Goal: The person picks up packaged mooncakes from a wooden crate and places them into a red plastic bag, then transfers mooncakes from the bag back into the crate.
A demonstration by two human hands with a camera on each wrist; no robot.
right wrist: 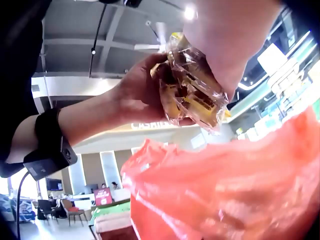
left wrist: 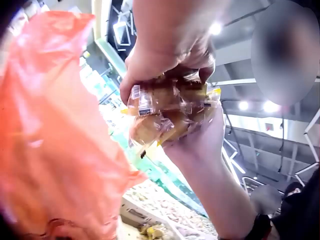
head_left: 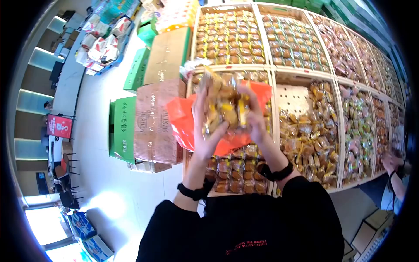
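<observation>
Clasping a clump of wrapped packets [head_left: 227, 109] between them, both hands are extended in front of the black shirt [head_left: 244, 222]. Nearest: a dark strap [head_left: 276, 172] is worn on each wrist. The left hand [head_left: 204, 135] is curled on one flank of the clump, the right hand [head_left: 257, 120] on the other; the packets are gripped by both. Brownish contents are made out through clear wrap; the count cannot be told.

Just beyond, an orange-red bag [head_left: 181, 122] is seen spread behind and below the clump. In both wrist views the packets are held apart from it; whether its mouth lies beneath cannot be told.

Step in hand is judged to be a two-handed gathering or carrying of the clump. For the next move, even pressure from both sides seems called for, the slick wraps being likely to slip; if the bag is to be filled, its mouth must first be lined up.

Below the bag, rows of packets [head_left: 238, 170] are partly covered. To the right, loose packets [head_left: 307, 148] are heaped beside a bare perforated crate floor [head_left: 294, 98]. To the left, a brown carton [head_left: 159, 126] is stood against a green carton [head_left: 124, 126]. Farther off, neat rows are held in another crate [head_left: 229, 8]; a red sign [head_left: 60, 125] is noted.
</observation>
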